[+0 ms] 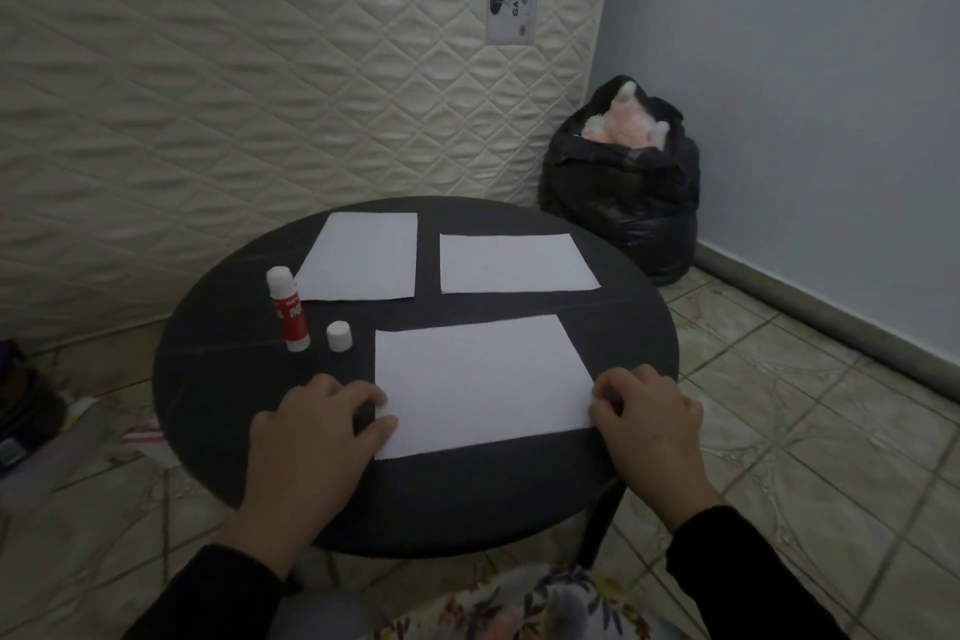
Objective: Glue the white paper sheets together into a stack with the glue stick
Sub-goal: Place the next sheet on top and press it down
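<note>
A round black table (218, 379) holds three white sheets. The near sheet (480, 379) lies at the table's front edge. Two more lie at the back: the left sheet (363, 257) and the right sheet (511, 263), each apart from the others. The glue stick (289, 309) stands uncapped toward the table's left, just beside the left sheet, with its cap (339, 336) next to it.

The left hand (317, 424) pinches the near sheet's left edge, fingers curled. The right hand (647, 413) rests at the right edge, fingers curled; whether it grips is unclear.

This looks like positioning the base sheet. Next, probably, one hand must let go and fetch the glue stick.
</note>
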